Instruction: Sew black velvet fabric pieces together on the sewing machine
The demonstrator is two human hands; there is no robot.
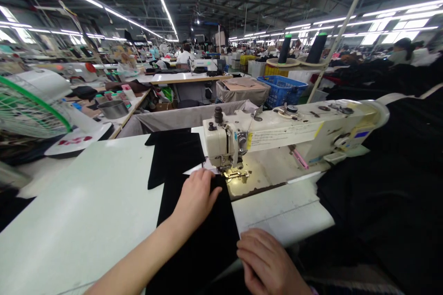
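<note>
A long piece of black fabric [204,221] lies under the needle end of a white sewing machine [284,129] and runs down toward me. My left hand [197,193] rests flat on it just in front of the presser foot [226,170], thumb spread from the fingers. At the fabric's right edge, nearer to me, my right hand [268,260] is closed, fingers and thumb pinching that edge. Another black piece [173,152] extends left and behind on the table. A lit metal plate with a brass-coloured guide [237,174] sits right of the needle.
The pale tabletop [86,203] spreads left. A green-rimmed fan [34,106] stands at the far left. Dark cloth [387,203] is heaped right of the machine. Behind are a blue basket [284,90], thread cones [284,49], a metal bowl [113,109] and a slanted pole [341,32].
</note>
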